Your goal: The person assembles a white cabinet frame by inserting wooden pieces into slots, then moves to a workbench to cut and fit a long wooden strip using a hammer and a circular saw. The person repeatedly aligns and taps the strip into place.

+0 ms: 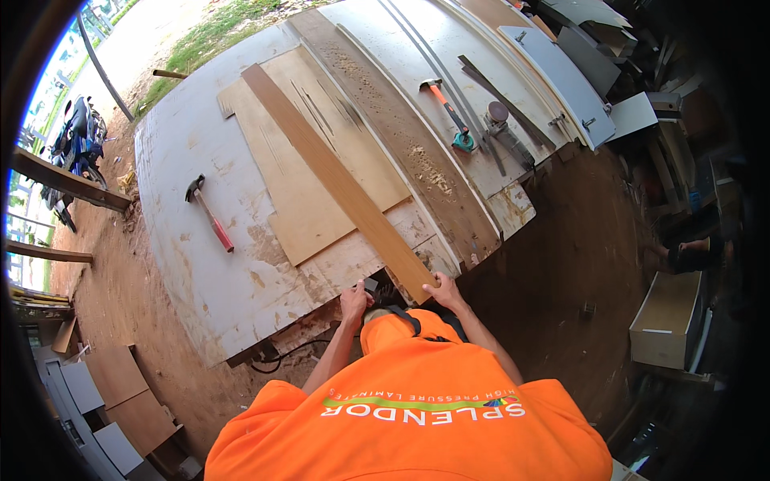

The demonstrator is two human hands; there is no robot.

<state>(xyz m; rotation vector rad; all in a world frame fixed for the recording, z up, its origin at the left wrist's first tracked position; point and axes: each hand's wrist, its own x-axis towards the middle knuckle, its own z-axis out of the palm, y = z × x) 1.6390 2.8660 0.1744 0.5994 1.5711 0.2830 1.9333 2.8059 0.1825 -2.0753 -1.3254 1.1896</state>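
A long brown wooden plank (345,188) lies slantwise over a thin plywood sheet (321,176) on the worktable, its near end reaching past the table edge toward me. My right hand (445,292) is closed on that near end, thumb on top. Left of the plank end, my left hand (354,303) is closed at the table's near edge. A small greyish piece (370,284) shows by its fingertips; its kind cannot be made out. A claw hammer with a red handle (212,215) rests on the table's left part.
Right of a brown channel strewn with shavings (401,136) lie an orange-handled hammer (443,104), a power tool (508,132) and dark strips (505,100). An open box (666,321) stands at the right. Boards (128,393) lean at lower left; a motorbike (79,140) is parked outside.
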